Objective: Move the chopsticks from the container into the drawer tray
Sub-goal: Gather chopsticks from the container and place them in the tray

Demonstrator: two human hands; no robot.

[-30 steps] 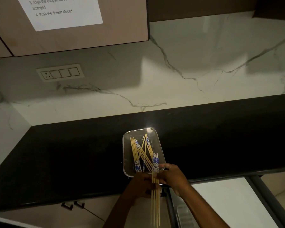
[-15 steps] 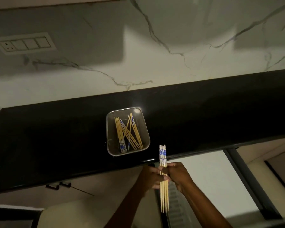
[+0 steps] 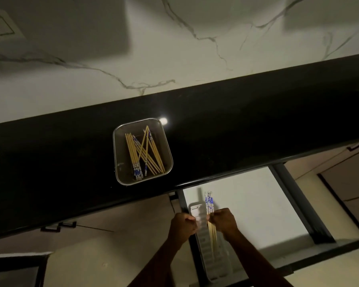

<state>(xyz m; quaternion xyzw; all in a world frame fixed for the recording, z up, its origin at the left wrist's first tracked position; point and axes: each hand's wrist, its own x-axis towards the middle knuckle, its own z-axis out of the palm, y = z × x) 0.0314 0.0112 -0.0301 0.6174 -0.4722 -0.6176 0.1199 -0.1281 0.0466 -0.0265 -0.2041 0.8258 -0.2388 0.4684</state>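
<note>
The right hand (image 3: 223, 221) gripped a small bunch of chopsticks (image 3: 209, 204) low centre of frame, directly over the drawer tray (image 3: 203, 241). Long axis ran top-to-bottom, approx. parallel w/ the tray's slot, blue ends toward the counter (image 3: 257, 121). The left hand (image 3: 183, 224) sat just beside, fingers curled, apparently on nothing; can't tell for sure. Next move looked like a straight lowering, no turn needed. The container (image 3: 120, 175), centre frame, held the remaining chopsticks (image 3: 143, 152), several crossed. Tray otherwise looked bare.
</note>
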